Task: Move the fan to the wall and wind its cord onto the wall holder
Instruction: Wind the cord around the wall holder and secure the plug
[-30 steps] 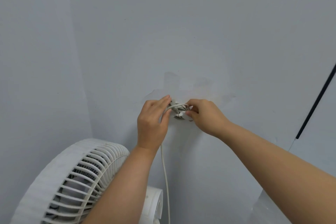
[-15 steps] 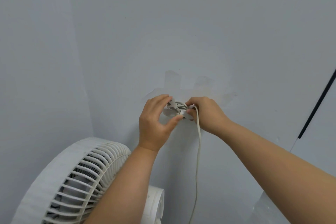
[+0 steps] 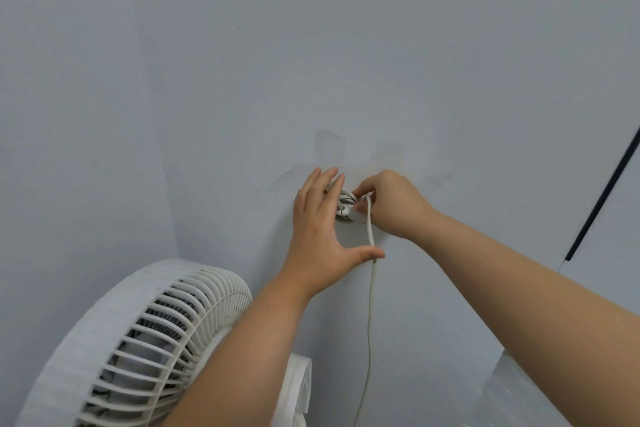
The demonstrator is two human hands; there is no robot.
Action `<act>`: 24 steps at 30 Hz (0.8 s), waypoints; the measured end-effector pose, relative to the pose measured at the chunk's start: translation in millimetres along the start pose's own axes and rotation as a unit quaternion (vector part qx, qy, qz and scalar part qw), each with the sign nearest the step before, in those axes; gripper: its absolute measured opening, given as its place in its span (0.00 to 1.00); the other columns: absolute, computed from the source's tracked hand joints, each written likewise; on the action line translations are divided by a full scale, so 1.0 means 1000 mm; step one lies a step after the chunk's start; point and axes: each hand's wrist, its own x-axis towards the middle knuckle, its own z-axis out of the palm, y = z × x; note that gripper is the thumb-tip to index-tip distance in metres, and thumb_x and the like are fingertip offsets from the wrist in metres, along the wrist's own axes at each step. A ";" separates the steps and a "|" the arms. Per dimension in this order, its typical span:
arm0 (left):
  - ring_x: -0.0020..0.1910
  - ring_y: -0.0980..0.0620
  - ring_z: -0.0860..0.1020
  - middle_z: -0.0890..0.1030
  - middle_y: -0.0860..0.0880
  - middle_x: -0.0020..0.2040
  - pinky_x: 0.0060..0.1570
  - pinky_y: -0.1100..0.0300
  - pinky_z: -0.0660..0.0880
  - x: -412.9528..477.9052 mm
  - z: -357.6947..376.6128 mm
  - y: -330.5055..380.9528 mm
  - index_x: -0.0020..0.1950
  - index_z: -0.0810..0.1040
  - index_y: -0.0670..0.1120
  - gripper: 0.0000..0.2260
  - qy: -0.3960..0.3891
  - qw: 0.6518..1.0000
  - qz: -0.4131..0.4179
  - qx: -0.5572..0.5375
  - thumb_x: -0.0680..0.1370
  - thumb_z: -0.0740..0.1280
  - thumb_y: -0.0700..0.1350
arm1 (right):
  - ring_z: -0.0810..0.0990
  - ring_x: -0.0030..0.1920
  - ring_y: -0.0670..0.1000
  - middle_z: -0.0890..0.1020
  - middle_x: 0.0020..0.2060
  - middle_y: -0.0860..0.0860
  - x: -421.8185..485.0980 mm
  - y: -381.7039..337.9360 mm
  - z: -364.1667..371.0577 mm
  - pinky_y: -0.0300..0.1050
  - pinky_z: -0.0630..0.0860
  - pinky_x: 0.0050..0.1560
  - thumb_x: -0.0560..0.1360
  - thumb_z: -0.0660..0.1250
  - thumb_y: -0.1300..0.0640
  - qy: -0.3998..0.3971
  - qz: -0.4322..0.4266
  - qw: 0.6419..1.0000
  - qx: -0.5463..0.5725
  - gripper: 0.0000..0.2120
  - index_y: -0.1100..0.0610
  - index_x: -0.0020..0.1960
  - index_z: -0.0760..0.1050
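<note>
Head view shows the thin white power cord [image 3: 371, 288] hanging straight down from the small white wall holder [image 3: 347, 211], pinched there by the right hand [image 3: 394, 206], while the left hand [image 3: 318, 236], fingers straight, touches it lower with the thumb.

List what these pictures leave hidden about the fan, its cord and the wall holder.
Head view: the wall holder is mostly covered by the wound cord and the left hand, so its shape is unclear.
Head view: the cord runs out of the bottom edge, so its free end and the length left are unknown.
Head view: the fan is cut by the bottom edge and crossed by the left forearm, which hides its lower part.
</note>
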 end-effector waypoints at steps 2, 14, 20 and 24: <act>0.76 0.55 0.45 0.52 0.54 0.74 0.74 0.50 0.49 -0.001 0.001 0.003 0.74 0.59 0.43 0.42 -0.008 1.000 0.007 -0.002 0.66 0.66 0.61 | 0.80 0.46 0.54 0.83 0.42 0.56 -0.002 -0.001 0.000 0.41 0.72 0.43 0.73 0.66 0.62 0.002 0.000 1.000 0.007 0.09 0.58 0.52 0.81; 0.62 0.54 0.71 0.74 0.52 0.58 0.64 0.74 0.62 0.003 -0.013 -0.011 0.61 0.77 0.39 0.20 0.170 0.984 -0.033 -0.035 0.69 0.67 0.37 | 0.74 0.39 0.52 0.76 0.37 0.52 -0.003 -0.001 0.003 0.40 0.67 0.40 0.74 0.66 0.60 0.010 0.022 1.000 0.006 0.08 0.57 0.52 0.80; 0.60 0.58 0.72 0.75 0.54 0.60 0.62 0.74 0.63 0.005 -0.013 -0.005 0.65 0.74 0.41 0.21 0.177 0.983 -0.033 -0.037 0.71 0.67 0.36 | 0.74 0.38 0.53 0.73 0.30 0.46 -0.001 -0.001 0.004 0.40 0.67 0.39 0.74 0.65 0.61 0.018 0.022 1.000 0.002 0.07 0.57 0.50 0.81; 0.57 0.52 0.75 0.80 0.45 0.56 0.60 0.68 0.69 0.007 -0.008 -0.009 0.60 0.77 0.38 0.19 0.188 0.982 0.013 -0.001 0.70 0.66 0.30 | 0.74 0.37 0.53 0.71 0.28 0.43 -0.001 -0.002 0.007 0.40 0.67 0.38 0.74 0.65 0.62 0.026 0.017 1.000 -0.002 0.07 0.56 0.48 0.81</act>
